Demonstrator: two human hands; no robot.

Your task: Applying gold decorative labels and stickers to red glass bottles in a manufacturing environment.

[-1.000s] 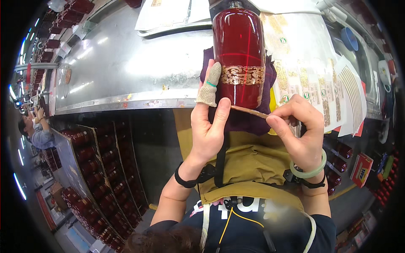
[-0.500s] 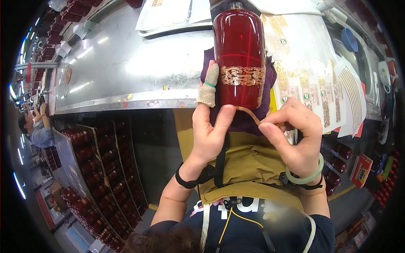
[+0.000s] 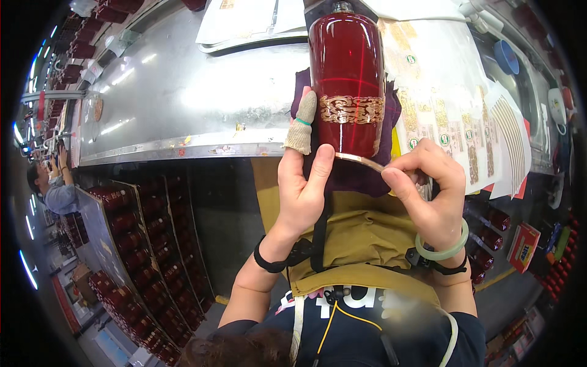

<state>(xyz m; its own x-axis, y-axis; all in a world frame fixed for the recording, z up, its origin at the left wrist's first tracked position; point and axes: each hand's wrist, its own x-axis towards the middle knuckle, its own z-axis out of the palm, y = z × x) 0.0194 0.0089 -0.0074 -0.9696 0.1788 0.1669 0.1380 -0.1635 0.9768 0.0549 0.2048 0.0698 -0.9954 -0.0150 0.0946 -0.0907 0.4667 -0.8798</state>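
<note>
A dark red glass bottle (image 3: 347, 67) with a gold patterned band lies on a purple cloth (image 3: 361, 174) at the edge of a steel table (image 3: 183, 92). My left hand (image 3: 302, 183) steadies the bottle's base; its thumb presses the bottom rim and one finger wears a cloth cot. My right hand (image 3: 425, 189) pinches one end of a narrow gold label strip (image 3: 361, 160) that curves along the bottle's bottom edge toward the left thumb.
Sheets of gold labels (image 3: 452, 116) lie to the right of the bottle, and a metal tray with papers (image 3: 244, 24) sits behind it. Crates of red bottles (image 3: 140, 244) stand under the table at left. Another person (image 3: 52, 183) works at far left.
My right hand has drawn the gold strip in from below the bottle until it lies against the bottom edge. My left thumb has shifted onto the strip's left end.
</note>
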